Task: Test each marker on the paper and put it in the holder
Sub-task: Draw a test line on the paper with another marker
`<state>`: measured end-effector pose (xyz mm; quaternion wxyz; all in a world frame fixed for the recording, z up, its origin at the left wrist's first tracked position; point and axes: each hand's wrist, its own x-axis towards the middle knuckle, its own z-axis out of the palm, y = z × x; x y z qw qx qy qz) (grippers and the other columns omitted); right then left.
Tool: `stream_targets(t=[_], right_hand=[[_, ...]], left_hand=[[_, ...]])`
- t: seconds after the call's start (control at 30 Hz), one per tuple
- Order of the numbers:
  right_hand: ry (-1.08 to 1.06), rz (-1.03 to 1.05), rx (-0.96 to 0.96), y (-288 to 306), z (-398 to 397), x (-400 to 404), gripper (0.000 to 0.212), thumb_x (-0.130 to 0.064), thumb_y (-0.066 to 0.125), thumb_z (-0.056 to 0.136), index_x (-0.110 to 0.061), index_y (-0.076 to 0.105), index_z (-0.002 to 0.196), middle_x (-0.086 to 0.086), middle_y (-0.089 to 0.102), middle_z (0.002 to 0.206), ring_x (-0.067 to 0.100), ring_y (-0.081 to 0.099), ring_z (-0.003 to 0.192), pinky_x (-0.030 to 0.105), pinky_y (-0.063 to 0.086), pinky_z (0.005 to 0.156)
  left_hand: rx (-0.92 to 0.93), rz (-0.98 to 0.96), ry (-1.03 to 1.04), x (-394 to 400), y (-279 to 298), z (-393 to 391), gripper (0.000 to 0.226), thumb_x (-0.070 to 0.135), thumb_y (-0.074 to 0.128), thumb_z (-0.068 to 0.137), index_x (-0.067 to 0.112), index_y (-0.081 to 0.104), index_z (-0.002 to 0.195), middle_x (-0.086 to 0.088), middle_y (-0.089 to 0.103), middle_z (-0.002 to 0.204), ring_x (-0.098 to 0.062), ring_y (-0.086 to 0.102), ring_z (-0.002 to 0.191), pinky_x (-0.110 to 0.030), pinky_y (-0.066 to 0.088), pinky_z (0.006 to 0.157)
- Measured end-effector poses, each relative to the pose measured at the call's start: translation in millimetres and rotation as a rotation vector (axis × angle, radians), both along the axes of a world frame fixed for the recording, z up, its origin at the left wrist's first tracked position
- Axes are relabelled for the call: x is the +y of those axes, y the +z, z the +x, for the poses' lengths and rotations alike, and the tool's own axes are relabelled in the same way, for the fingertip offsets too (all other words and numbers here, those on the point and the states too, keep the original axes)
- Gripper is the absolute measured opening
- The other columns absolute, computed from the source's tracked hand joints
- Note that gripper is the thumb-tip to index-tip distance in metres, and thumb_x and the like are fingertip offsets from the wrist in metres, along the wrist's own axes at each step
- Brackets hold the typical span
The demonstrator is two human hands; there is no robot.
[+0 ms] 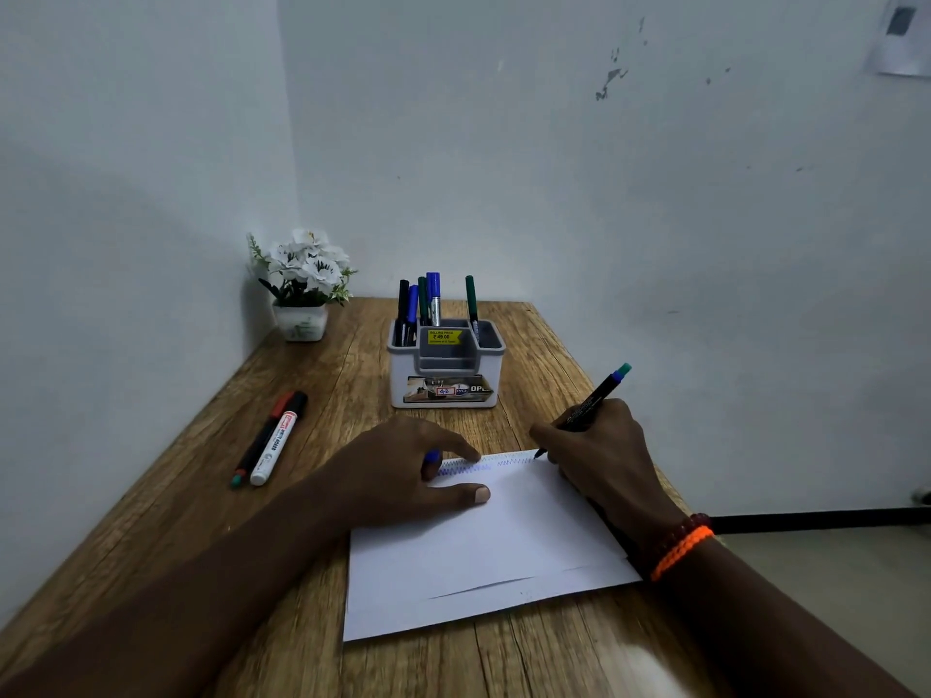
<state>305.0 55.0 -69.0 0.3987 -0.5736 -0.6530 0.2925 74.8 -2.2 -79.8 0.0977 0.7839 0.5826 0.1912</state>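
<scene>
The right hand pinches a slim black marker with a blue-and-teal end, fingers curled round its barrel, and the tip touches the white sheet of paper at its far right corner, at the end of a row of blue zigzag lines. The left hand lies flat on the far left part of the paper with forefinger and thumb stretched out, while a small blue cap shows between its fingers; just how it is held I cannot tell. An orange braided band and a dark bead bracelet circle the right wrist.

The paper lies on the brown wood-grain bench near its right edge, slightly askew. Beyond it, toward the far edge, stands a white and grey plastic holder with a yellow price sticker, and several black, blue and green markers stand upright in its back compartments. Near the left edge two more markers lie side by side: a white one with a black cap and a black one with a red cap. In the far left corner sits a small white pot of white artificial flowers.
</scene>
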Motion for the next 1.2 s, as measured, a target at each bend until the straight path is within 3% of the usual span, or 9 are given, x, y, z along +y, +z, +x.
stream_targets(t=[0.1, 0.3, 0.57, 0.7, 0.8, 1.2], right_hand=[[-0.001, -0.003, -0.001, 0.3, 0.5, 0.6, 0.021, -0.024, 0.081, 0.088, -0.012, 0.066, 0.078, 0.010, 0.071, 0.082, 0.022, 0.069, 0.076, 0.033, 0.058, 0.066], [-0.008, 0.003, -0.013, 1.7, 2.4, -1.3, 0.022, -0.025, 0.082, 0.085, -0.005, 0.073, 0.080, 0.011, 0.073, 0.078, 0.025, 0.072, 0.074, 0.042, 0.061, 0.069], [-0.016, -0.015, 0.002, 2.4, 2.1, 0.3, 0.025, -0.025, 0.082, 0.087, -0.002, 0.071, 0.090, 0.012, 0.072, 0.084, 0.021, 0.069, 0.074, 0.026, 0.049, 0.057], [-0.028, -0.007, -0.007, 1.3, 4.2, 0.8, 0.026, -0.025, 0.082, 0.086, -0.003, 0.071, 0.091, 0.013, 0.073, 0.085, 0.021, 0.069, 0.074, 0.026, 0.047, 0.056], [-0.044, -0.004, -0.009, -0.4, 3.3, 4.0, 0.025, -0.026, 0.083, 0.085, -0.005, 0.070, 0.087, 0.013, 0.073, 0.083, 0.022, 0.070, 0.074, 0.031, 0.055, 0.059], [-0.047, -0.013, -0.002, 0.6, 6.0, 3.4, 0.029, -0.026, 0.082, 0.087, -0.002, 0.069, 0.096, 0.011, 0.068, 0.084, 0.018, 0.064, 0.071, 0.024, 0.042, 0.053]], left_hand=[[0.006, 0.002, 0.001, -0.6, 0.8, -0.1, 0.069, 0.086, 0.054, 0.075, 0.044, 0.065, 0.128, 0.012, 0.068, 0.089, -0.009, 0.061, 0.077, -0.039, 0.057, 0.069], [0.006, 0.003, 0.004, -0.5, 0.1, 0.1, 0.069, 0.087, 0.053, 0.074, 0.046, 0.064, 0.128, 0.012, 0.068, 0.091, -0.007, 0.062, 0.079, -0.038, 0.058, 0.071], [0.000, 0.005, 0.006, -0.3, 0.7, -0.3, 0.071, 0.088, 0.052, 0.073, 0.045, 0.065, 0.127, 0.009, 0.070, 0.092, -0.010, 0.063, 0.080, -0.042, 0.057, 0.072], [0.013, 0.000, 0.005, -0.7, 1.0, -0.6, 0.071, 0.089, 0.052, 0.073, 0.045, 0.064, 0.128, 0.010, 0.069, 0.092, -0.009, 0.062, 0.079, -0.040, 0.058, 0.071], [0.012, 0.000, 0.002, -3.1, 3.3, 0.8, 0.064, 0.082, 0.058, 0.077, 0.043, 0.065, 0.128, 0.011, 0.066, 0.087, -0.010, 0.060, 0.078, -0.037, 0.055, 0.069], [0.011, 0.005, 0.010, -3.3, 4.5, 2.5, 0.062, 0.079, 0.060, 0.079, 0.042, 0.066, 0.128, 0.013, 0.064, 0.085, -0.010, 0.060, 0.077, -0.034, 0.054, 0.069]])
